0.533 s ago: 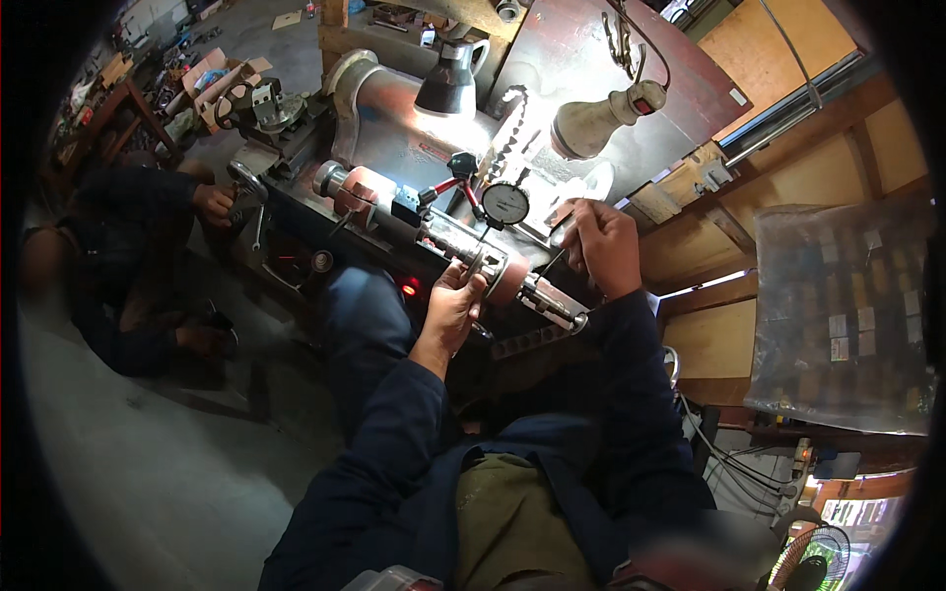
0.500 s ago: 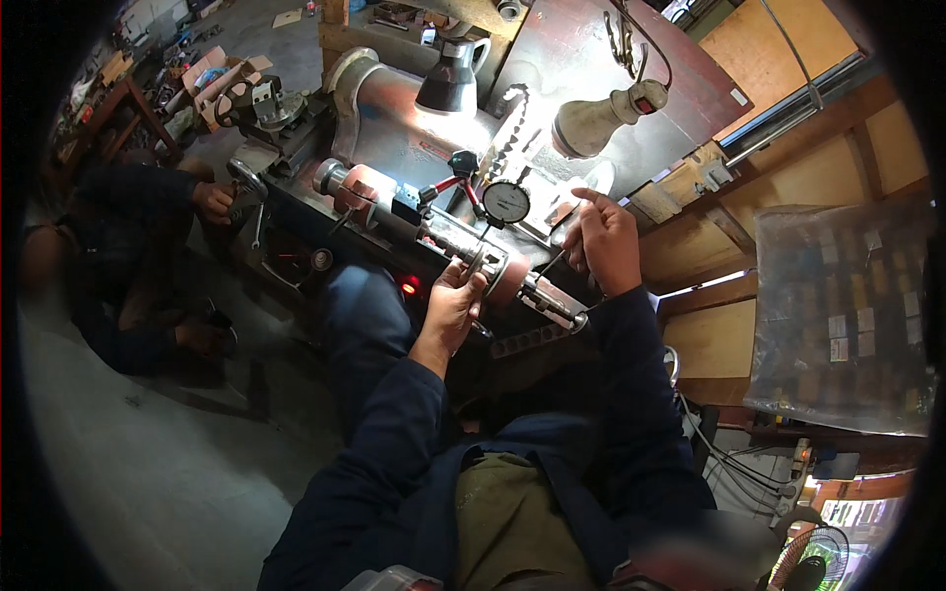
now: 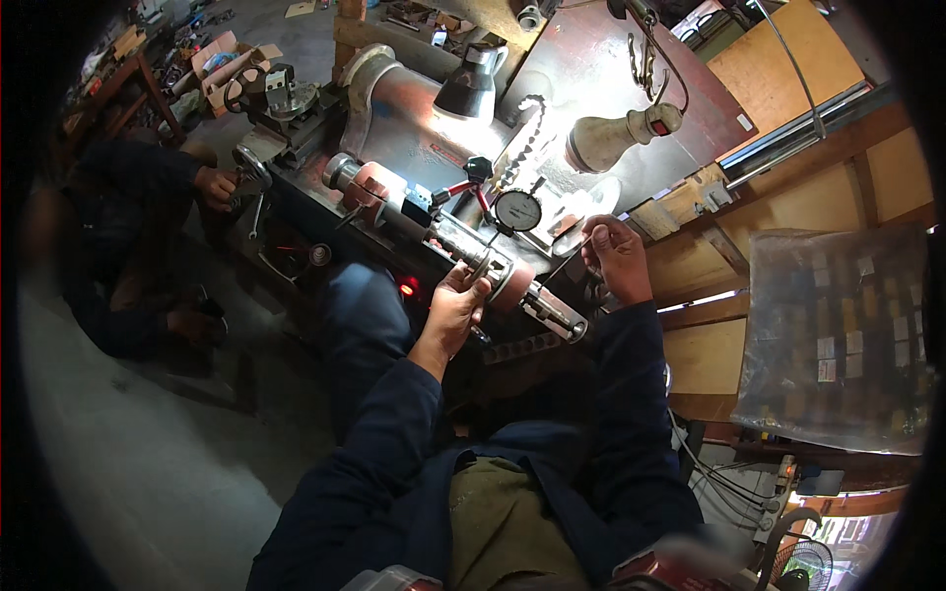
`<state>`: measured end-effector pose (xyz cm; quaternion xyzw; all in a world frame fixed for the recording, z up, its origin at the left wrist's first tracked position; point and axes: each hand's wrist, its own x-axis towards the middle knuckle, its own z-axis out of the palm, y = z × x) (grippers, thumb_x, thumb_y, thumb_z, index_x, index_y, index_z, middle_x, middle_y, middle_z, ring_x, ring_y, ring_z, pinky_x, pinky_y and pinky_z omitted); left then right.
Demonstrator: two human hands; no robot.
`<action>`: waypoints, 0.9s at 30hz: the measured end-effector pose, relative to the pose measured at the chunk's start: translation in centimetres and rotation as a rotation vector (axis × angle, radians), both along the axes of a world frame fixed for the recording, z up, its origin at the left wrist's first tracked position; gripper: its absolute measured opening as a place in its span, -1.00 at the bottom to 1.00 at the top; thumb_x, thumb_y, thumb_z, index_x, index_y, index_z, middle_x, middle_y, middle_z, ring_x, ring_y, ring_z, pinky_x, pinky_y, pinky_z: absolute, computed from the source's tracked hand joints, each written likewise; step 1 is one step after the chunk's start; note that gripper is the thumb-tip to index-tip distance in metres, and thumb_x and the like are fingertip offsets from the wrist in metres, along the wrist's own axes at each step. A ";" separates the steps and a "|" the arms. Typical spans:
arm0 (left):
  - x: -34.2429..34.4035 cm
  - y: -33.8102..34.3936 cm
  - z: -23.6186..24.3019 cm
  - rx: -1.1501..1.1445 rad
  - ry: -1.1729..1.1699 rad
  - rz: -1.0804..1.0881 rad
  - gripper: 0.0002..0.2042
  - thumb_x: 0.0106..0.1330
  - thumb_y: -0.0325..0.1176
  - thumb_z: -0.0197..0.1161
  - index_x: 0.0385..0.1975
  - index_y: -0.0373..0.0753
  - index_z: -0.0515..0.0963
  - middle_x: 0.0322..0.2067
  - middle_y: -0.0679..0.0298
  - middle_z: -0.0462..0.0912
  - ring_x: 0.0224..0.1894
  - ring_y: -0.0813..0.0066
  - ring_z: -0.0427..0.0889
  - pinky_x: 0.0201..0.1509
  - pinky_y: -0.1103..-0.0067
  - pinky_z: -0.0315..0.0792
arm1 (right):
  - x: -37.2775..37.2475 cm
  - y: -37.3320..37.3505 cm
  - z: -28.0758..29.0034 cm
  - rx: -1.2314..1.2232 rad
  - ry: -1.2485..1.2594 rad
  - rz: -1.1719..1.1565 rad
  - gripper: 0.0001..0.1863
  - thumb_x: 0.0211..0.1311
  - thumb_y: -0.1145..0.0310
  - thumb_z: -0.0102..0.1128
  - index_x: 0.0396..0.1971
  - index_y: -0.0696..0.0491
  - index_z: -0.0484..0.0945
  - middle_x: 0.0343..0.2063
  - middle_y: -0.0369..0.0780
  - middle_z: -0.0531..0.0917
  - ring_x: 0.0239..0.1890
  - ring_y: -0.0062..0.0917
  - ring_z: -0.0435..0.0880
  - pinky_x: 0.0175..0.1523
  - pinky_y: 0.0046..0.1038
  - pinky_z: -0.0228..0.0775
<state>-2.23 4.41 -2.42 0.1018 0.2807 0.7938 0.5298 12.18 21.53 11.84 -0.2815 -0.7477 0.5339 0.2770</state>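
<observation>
My left hand (image 3: 453, 313) is closed around a metal fitting on the near side of a long horizontal spindle (image 3: 458, 238). The spindle has reddish round supports (image 3: 514, 287). Above it hangs a dial gauge (image 3: 518, 210) on a jointed arm with red links (image 3: 461, 189); its thin stem points down toward the spindle near my left fingers. To the right, my right hand (image 3: 619, 258) is raised with curled fingers, close to a thin dark rod (image 3: 564, 266). Whatever lies in those fingers is too small to make out.
Two work lamps, one dark (image 3: 467, 94) and one cream (image 3: 606, 143), hang over the machine. At the left a person's hand (image 3: 217, 185) rests by a crank handle (image 3: 252, 167). A clear plastic sheet (image 3: 833, 345) covers packages at the right; a fan (image 3: 803, 566) stands lower right.
My right hand has moved slightly right and down, its fingers going from extended to curled. My left hand keeps its hold. The whole view has shifted a little.
</observation>
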 end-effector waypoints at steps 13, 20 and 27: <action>0.1 -0.1 0.7 0.067 -0.202 -0.060 -0.78 0.29 -0.34 0.26 -0.12 -0.18 0.45 -0.33 0.46 0.54 -0.53 0.83 0.36 -0.57 0.83 0.24 | -0.7 -1.5 0.3 0.134 0.025 -0.116 -0.72 0.34 0.24 0.14 -0.41 0.17 0.60 -0.54 -0.39 0.55 -0.44 -0.75 0.42 -0.25 -0.63 0.29; 0.2 0.3 -0.9 0.072 -0.067 -0.041 -0.76 0.26 -0.31 0.31 -0.14 -0.18 0.47 -0.36 0.47 0.55 -0.59 0.83 0.37 -0.63 0.85 0.23 | -1.1 -3.0 0.5 0.349 0.012 -0.231 -0.65 0.41 0.22 0.00 -0.32 0.23 0.60 -0.43 -0.30 0.62 -0.51 -0.70 0.42 -0.38 -0.61 0.29; 0.4 0.0 1.3 -0.171 0.126 0.044 -0.59 0.13 -0.15 0.42 -0.15 -0.26 0.47 -0.39 0.42 0.56 -0.69 0.78 0.35 -0.70 0.78 0.20 | 8.5 -6.1 4.8 0.508 0.025 -0.664 -0.70 0.36 0.34 0.06 -0.10 0.24 0.59 -0.22 -0.16 0.67 -0.27 -0.59 0.60 -0.15 -0.54 0.44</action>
